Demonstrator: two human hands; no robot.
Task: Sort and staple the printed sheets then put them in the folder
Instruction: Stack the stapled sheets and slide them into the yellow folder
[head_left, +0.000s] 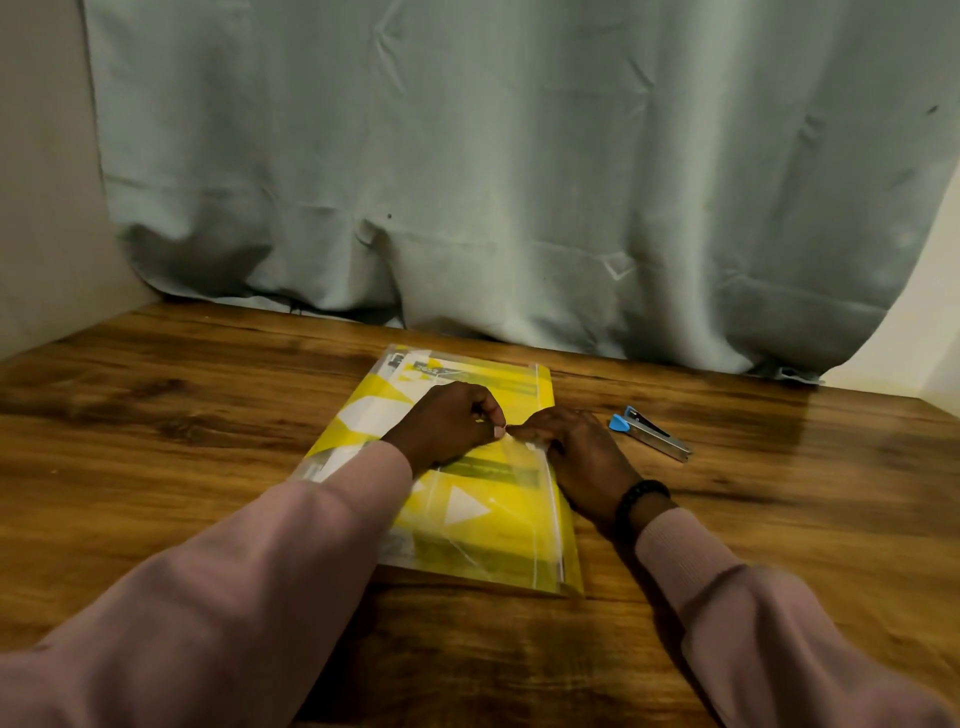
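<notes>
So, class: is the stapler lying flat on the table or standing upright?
Lying flat. The stapler rests lengthwise on the wooden table, right of the yellow folder, apart from both hands.

Wood-grain table (182, 415); clear folder (519, 540) with yellow sheets flat at centre, stapler (652, 432) near its right

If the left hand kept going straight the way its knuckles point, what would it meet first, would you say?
Most likely the right hand: the left hand points rightward across the folder, fingertips nearly touching it already.
</notes>
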